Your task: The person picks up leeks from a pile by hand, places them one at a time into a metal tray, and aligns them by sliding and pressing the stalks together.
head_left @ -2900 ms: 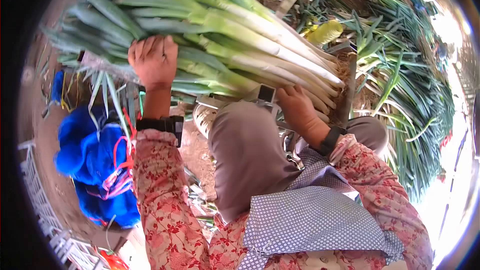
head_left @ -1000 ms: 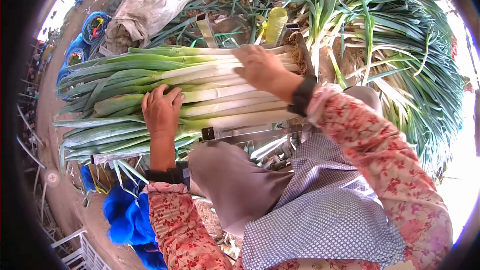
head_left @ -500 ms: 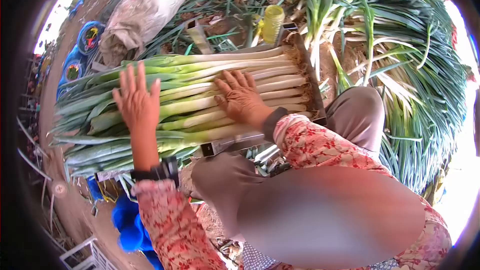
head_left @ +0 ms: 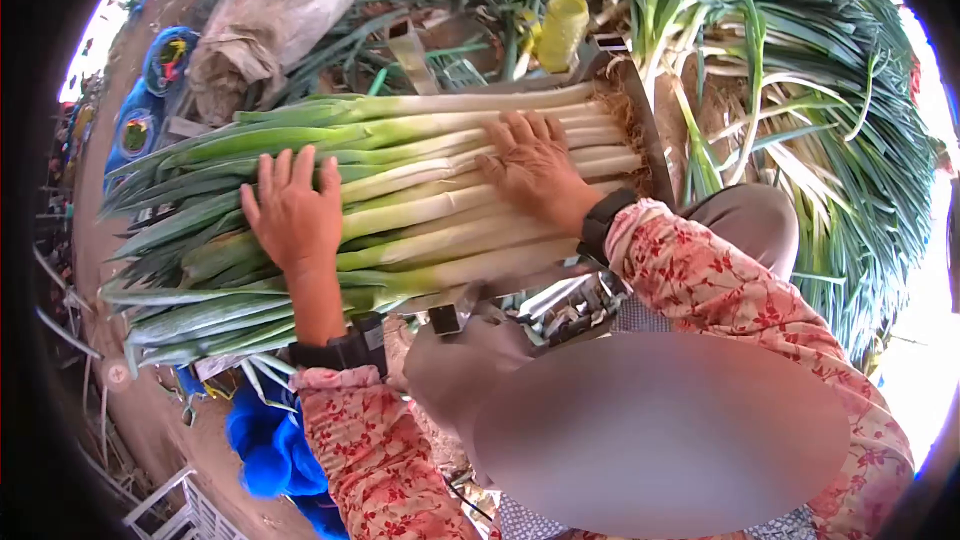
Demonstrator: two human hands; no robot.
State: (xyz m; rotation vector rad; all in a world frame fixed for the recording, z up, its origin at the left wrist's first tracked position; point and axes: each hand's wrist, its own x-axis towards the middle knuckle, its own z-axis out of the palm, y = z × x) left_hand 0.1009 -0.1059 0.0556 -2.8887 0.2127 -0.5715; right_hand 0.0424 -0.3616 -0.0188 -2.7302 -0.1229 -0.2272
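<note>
Metal rack (head_left: 653, 135); leeks (head_left: 425, 178) side by side across it

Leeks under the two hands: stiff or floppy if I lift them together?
The leeks will probably stay fairly stiff along their thick, straight white stems, while the long, thin green leaves likely droop. No tie shows around them, so the rounded stems may roll or slide apart.
</note>
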